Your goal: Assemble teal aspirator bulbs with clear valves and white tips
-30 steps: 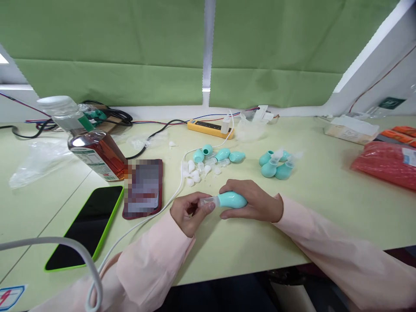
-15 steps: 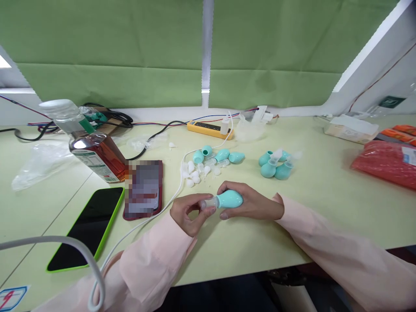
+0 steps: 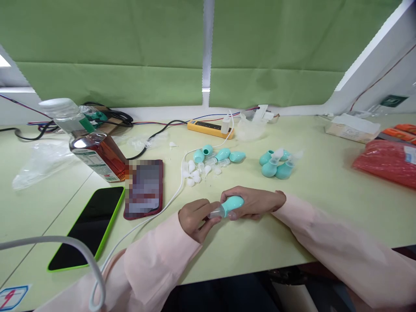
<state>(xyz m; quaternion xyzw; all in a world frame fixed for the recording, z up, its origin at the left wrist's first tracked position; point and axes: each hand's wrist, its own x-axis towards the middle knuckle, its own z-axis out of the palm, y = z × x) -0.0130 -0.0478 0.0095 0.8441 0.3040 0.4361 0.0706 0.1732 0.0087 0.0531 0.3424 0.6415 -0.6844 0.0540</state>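
Observation:
My right hand (image 3: pixel 258 202) is closed around a teal rubber squeeze bulb (image 3: pixel 234 203), its neck pointing left. My left hand (image 3: pixel 196 216) pinches a clear plastic tube (image 3: pixel 216 212) that sits at the bulb's neck. How deep the tube goes into the neck I cannot tell. Beyond my hands lie several loose teal bulbs (image 3: pixel 237 156) with short clear tubes (image 3: pixel 224 163) among them. Small white tips (image 3: pixel 196 175) are heaped beside these. Farther right stands a cluster of teal bulbs (image 3: pixel 269 168), some with pale tips fitted.
Two phones, one in a green case (image 3: pixel 89 229) and one in a dark red case (image 3: pixel 143 189), lie left. Behind them stands an amber-filled bottle (image 3: pixel 100 156). A white cable (image 3: pixel 177 190) crosses the table to a yellow power strip (image 3: pixel 208 128). A red package (image 3: pixel 385 162) rests right.
Both hands have shifted slightly right with the bulb and tube, which now tilt more, the tube end lower. My left fingers have changed their grip on the tube.

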